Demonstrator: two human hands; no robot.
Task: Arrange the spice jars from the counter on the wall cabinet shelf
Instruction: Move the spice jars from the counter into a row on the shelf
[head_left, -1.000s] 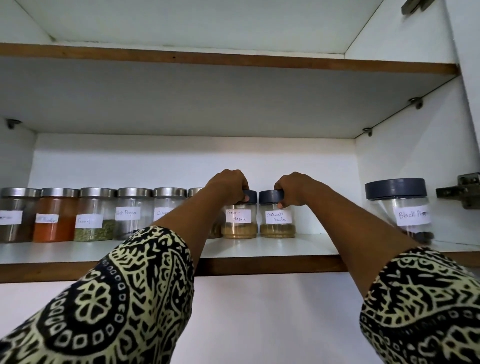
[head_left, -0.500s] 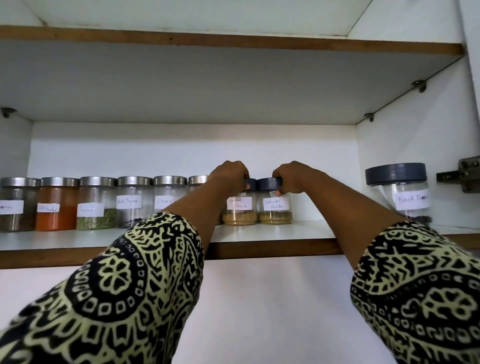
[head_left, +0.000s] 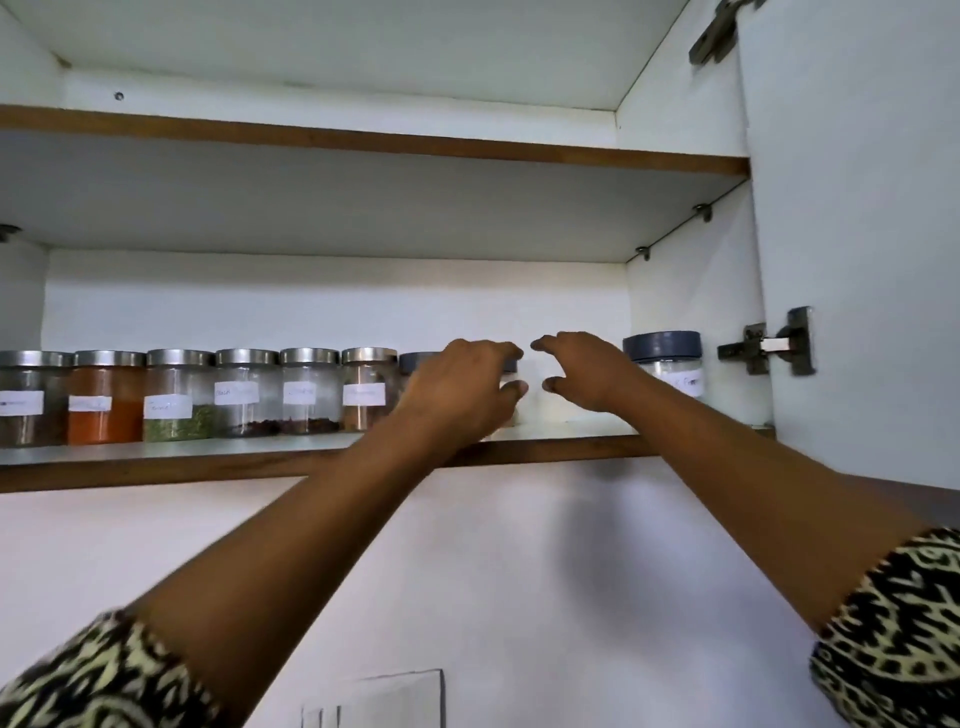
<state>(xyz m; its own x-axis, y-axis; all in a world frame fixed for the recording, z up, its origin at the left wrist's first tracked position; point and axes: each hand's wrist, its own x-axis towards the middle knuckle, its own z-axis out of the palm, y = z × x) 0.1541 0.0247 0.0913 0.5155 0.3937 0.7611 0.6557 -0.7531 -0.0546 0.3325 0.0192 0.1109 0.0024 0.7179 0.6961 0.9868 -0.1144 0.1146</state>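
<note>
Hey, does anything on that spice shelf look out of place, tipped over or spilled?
Nothing stands out. The steel-lidded jars stand upright in an even row on the shelf, the big dark-lidded jar sits upright at the right, and no spill shows.

Single head view, close below the wall cabinet shelf, tilted upward, facing its back wall

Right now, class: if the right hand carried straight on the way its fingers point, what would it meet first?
The right hand points left, so probably the left hand facing it across a small gap, though depth is unclear.
</note>
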